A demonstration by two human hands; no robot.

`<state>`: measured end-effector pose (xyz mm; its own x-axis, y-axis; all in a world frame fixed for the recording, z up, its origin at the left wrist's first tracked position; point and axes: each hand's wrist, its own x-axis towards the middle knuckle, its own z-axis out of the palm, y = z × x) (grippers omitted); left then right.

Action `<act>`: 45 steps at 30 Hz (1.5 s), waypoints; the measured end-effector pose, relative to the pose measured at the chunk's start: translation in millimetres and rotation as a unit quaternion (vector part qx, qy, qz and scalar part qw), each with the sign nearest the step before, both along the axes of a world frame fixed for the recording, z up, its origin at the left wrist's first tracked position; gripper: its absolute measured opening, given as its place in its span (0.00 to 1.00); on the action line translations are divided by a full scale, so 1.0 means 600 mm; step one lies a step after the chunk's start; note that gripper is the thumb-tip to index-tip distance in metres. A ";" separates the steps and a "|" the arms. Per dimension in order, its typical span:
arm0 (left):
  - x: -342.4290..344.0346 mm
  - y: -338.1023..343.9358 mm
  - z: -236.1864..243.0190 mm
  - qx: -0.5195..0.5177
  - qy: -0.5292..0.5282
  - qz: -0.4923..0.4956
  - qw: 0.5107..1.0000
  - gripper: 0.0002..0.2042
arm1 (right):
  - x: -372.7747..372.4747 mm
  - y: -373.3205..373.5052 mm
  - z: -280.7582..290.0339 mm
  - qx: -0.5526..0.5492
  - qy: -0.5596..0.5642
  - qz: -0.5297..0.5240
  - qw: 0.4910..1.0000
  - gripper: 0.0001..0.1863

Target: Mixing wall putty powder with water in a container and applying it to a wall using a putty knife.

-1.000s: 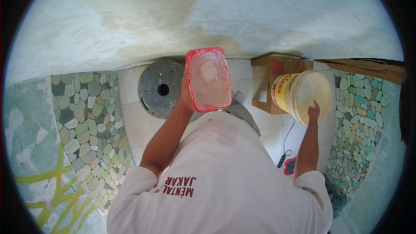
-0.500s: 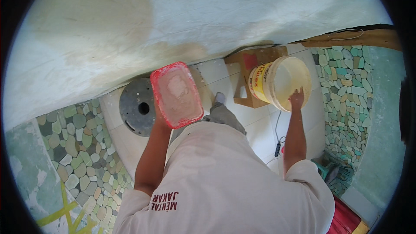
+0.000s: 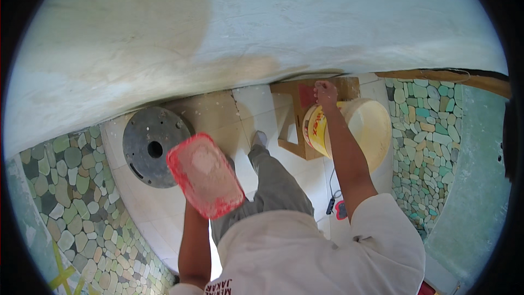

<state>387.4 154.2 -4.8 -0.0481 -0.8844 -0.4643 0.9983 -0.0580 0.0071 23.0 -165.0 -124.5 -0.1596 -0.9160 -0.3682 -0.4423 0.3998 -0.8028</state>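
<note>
My left forearm (image 3: 194, 251) reaches up under a red plastic tray (image 3: 233, 201) that holds pinkish-grey paste (image 3: 210, 177). The hand beneath is hidden, but it carries the tray, which is tilted to one side. My right hand (image 3: 326, 94) is over the cardboard box, beside a flat red piece (image 3: 307, 96). Its fingers are curled; whether anything is between them is too small to see. Under my right forearm lies a white bucket with a yellow label (image 3: 372, 136), tipped so that its mouth opens to the right.
A grey round disc (image 3: 143, 155) with a centre hole lies on white floor tiles at left. The cardboard box (image 3: 312, 152) is behind the bucket. A patchy plastered wall (image 3: 327, 22) runs across the far side. Pebble mosaic (image 3: 423, 147) borders both sides. A black cable connector (image 3: 331, 205) lies near the bucket.
My right hand has left the bucket's mouth and moved left and away to the box. The tray has moved nearer and left and is more tilted. The view has shifted.
</note>
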 end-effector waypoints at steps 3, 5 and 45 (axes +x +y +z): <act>-0.017 0.012 -0.020 -0.014 0.013 0.014 1.000 0.36 | -0.030 -0.049 -0.164 0.128 0.072 -0.062 0.987 0.12; -0.027 0.019 -0.030 -0.025 0.016 0.017 0.999 0.36 | -0.074 -0.077 -0.257 0.058 0.518 0.370 0.769 0.15; -0.073 -0.026 -0.128 -0.019 0.030 -0.068 0.997 0.39 | -0.148 -0.084 -0.427 0.205 0.427 0.155 0.867 0.56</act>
